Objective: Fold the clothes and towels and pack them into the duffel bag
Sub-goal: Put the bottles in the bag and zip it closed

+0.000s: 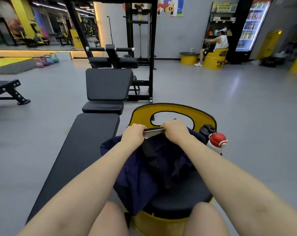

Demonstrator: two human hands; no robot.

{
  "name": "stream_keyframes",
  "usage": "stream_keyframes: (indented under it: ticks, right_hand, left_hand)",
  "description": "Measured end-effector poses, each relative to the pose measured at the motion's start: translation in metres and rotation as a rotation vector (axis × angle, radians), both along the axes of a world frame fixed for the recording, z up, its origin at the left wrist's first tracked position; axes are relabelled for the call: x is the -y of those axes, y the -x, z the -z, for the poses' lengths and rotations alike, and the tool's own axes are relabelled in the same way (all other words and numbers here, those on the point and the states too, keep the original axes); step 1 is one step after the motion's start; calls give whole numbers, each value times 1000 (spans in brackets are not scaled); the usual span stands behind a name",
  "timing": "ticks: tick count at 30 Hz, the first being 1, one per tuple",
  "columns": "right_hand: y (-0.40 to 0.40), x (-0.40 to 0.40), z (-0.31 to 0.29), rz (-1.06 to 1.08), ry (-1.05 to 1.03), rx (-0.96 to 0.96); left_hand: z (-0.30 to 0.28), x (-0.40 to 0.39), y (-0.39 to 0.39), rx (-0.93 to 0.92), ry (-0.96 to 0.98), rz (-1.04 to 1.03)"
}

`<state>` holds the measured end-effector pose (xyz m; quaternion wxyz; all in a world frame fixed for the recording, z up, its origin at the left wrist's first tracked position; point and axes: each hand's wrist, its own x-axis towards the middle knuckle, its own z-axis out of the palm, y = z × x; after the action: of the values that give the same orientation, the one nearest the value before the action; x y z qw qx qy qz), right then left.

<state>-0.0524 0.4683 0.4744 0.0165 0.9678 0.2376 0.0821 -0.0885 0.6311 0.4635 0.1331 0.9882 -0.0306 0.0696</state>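
Observation:
A dark navy duffel bag (144,171) lies crumpled on the black seat of a yellow barrel chair (171,110) right in front of me. My left hand (133,135) and my right hand (175,131) are both at the bag's far top edge, fingers curled round it, a short gap apart. Between them shows a black strap and a pale strip (153,132), either lining or a folded item; I cannot tell which. A black strap (148,149) hangs down inside the bag. No loose clothes or towels are visible.
A white bottle with a red cap (216,142) stands at the chair's right, beside a black bottle (207,130). A long black workout bench (81,150) runs along my left. Gym machines stand ahead, and a seated person (217,43) is far right.

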Motion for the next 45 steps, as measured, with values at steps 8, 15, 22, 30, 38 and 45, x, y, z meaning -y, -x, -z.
stream_keyframes:
  ticks: [8,15,22,30,38,45]
  right_hand:
    - [19,-5,-25,104,-43,67]
    - [24,2,-50,186,-2,80]
    - [24,-2,-46,231,-57,55]
    - [-4,8,-20,326,-187,-51]
    - [-45,13,-18,504,-460,-133]
    - [-73,6,18,549,-662,-223]
  left_hand:
    - [-34,0,-11,54,-18,30]
    - [-51,10,-33,84,-41,62]
    - [-58,21,-63,-2,-55,118]
    - [-46,43,-99,-95,-193,214]
    - [-47,60,-152,-14,-297,311]
    - [-29,68,-175,-40,-268,318]
